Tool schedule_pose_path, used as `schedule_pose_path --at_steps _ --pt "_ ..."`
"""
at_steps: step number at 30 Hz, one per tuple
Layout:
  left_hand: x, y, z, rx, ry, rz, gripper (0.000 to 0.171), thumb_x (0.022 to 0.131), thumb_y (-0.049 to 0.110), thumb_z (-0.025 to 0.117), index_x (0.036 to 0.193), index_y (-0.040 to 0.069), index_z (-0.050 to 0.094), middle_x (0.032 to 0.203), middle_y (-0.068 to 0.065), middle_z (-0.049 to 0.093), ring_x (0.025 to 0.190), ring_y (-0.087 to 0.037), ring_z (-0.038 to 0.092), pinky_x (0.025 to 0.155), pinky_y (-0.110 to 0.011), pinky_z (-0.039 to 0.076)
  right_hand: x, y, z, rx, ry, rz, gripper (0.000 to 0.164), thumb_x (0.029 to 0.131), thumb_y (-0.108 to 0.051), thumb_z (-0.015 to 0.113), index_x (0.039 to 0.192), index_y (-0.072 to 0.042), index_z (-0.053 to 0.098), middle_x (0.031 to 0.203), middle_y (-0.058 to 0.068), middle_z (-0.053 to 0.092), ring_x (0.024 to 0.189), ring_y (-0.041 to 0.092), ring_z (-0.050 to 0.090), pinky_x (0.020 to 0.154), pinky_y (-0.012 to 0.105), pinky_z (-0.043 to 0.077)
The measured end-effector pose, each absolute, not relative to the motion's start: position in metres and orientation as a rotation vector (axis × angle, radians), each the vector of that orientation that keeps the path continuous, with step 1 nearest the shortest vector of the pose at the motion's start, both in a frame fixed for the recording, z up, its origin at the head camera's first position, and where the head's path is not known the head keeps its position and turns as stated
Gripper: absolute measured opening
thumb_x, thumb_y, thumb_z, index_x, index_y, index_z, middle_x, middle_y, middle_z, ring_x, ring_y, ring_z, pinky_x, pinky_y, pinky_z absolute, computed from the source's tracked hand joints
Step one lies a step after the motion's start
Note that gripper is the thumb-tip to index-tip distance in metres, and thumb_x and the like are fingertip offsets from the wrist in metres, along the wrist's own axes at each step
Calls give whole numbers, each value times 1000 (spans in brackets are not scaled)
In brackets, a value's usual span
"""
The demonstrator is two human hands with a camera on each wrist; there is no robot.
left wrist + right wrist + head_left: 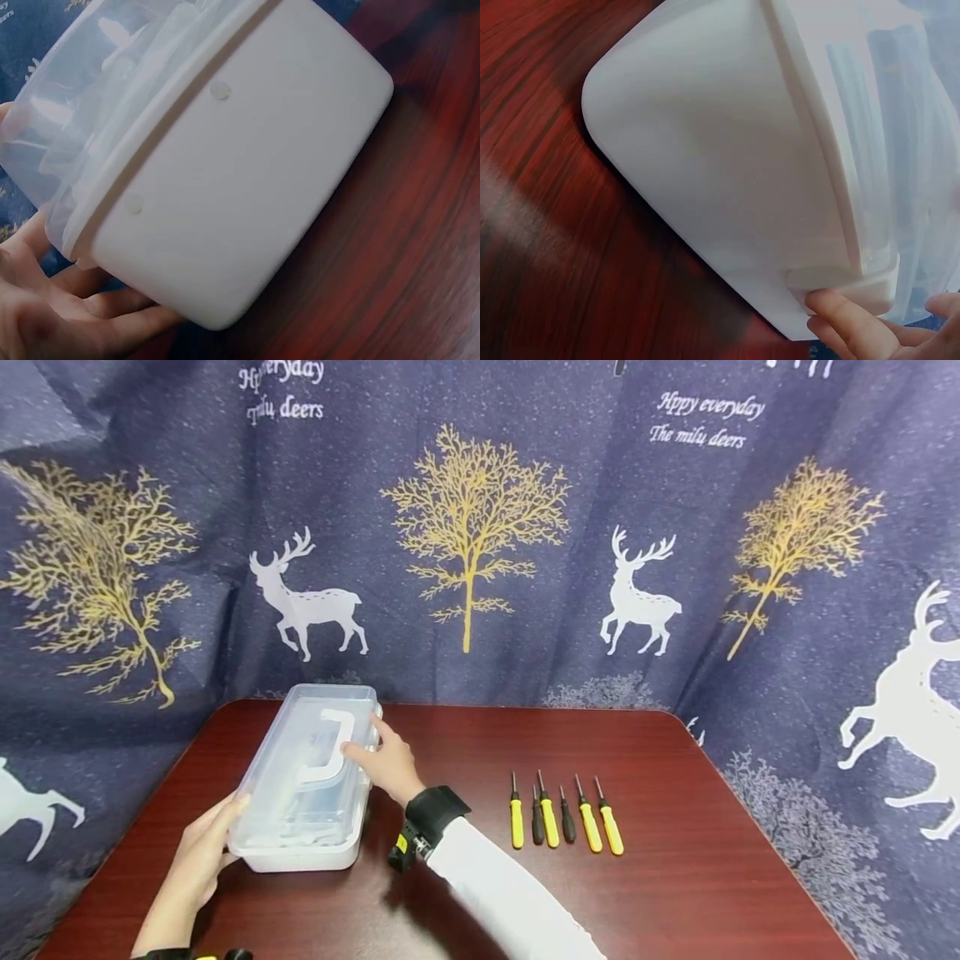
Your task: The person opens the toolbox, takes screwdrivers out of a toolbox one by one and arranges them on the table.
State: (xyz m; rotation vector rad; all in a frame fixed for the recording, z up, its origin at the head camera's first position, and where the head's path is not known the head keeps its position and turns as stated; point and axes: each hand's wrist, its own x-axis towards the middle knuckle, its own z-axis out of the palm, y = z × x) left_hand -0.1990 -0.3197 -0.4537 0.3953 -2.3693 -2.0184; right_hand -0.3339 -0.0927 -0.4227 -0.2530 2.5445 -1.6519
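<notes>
A lidded plastic storage box (pixel 303 858) with a white base and a clear lid (pixel 281 802) sits on the left of the table. My left hand (pixel 198 852) grips its near left corner, thumb on the lid and fingers along the side. On the box's right side, my right hand (pixel 390 764) has its thumb by the white carry handle (pixel 322 772). The right wrist view shows a fingertip at the edge of a white latch (pixel 847 289), which lies against the box wall. Through the lid, pale contents (pixel 112 97) look blurred.
Several screwdrivers lie in a row right of the box, some with yellow handles (pixel 517 825), others with black handles (pixel 568 828). They rest on a dark red wooden table (pixel 675 877). A blue curtain (pixel 525 610) printed with deer and trees hangs behind it.
</notes>
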Motion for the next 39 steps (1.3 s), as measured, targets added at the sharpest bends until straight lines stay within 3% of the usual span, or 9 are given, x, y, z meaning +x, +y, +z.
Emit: schedule_pose_path --at_steps 3,7,14,19,24,33,39 --pt "-201 -325 -454 399 -2372 -2015 69 100 42 40 153 5 16 89 39 48 84 14 54 68 -15 50 -333 -98 -422 -250 2570 -1643 75 77 -50 72 143 -31 44 129 8 64 104 18 64 85 33 53" --pt "-202 -333 -454 421 -2370 -2023 72 100 44 39 153 2 13 88 39 47 83 13 54 68 -14 50 -333 -106 -421 -266 2605 -1619 75 78 -51 70 144 -29 44 140 5 56 123 24 58 100 40 49" --pt "-201 -346 -455 465 -2383 -1995 71 101 43 37 153 3 11 88 42 44 81 15 52 66 -14 49 -331 -121 -419 -258 2651 -1604 72 77 -52 71 142 -29 47 133 7 62 119 27 61 97 40 50" --pt "-201 -358 -456 462 -2365 -2007 66 101 43 38 154 13 14 88 42 44 81 16 52 66 -13 49 -330 -132 -418 -258 2677 -1577 72 76 -54 70 141 -31 48 134 6 62 120 28 60 97 41 50" --pt "-204 -369 -457 434 -2344 -2027 50 100 42 39 146 28 26 90 40 45 81 15 53 67 -14 50 -329 -140 -413 -236 2677 -1585 73 76 -53 70 141 -30 48 136 4 60 122 28 59 99 40 50" --pt "-214 -380 -454 466 -2336 -2070 62 99 45 38 148 11 21 84 34 49 79 14 54 67 -14 49 -332 -152 -408 -190 2643 -1626 72 76 -51 71 141 -29 49 138 3 58 125 26 56 102 40 48" --pt "-218 -383 -449 500 -2370 -2039 79 99 46 37 150 -6 8 83 32 48 78 14 53 66 -14 49 -334 -158 -407 -171 2649 -1631 71 76 -50 72 140 -29 50 137 3 59 124 30 57 102 44 47"
